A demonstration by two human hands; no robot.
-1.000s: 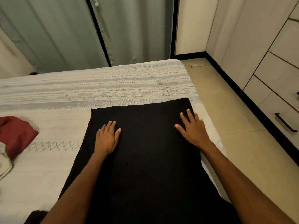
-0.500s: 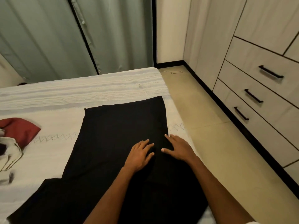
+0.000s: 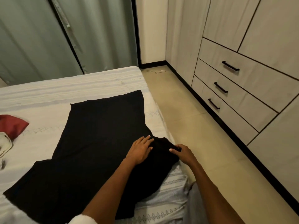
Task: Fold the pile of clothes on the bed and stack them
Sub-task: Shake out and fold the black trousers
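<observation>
On the bed (image 3: 48,126), the black cloth (image 3: 97,143) lies unfolded, left hand (image 3: 140,150) flat on it, right hand (image 3: 182,153) pinching its edge; other clothes (image 3: 11,126) wait, nothing stacked.

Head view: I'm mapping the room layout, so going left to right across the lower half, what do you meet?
Red cloth → black garment → left hand → right hand → tan floor → drawer fronts with black handles.
</observation>
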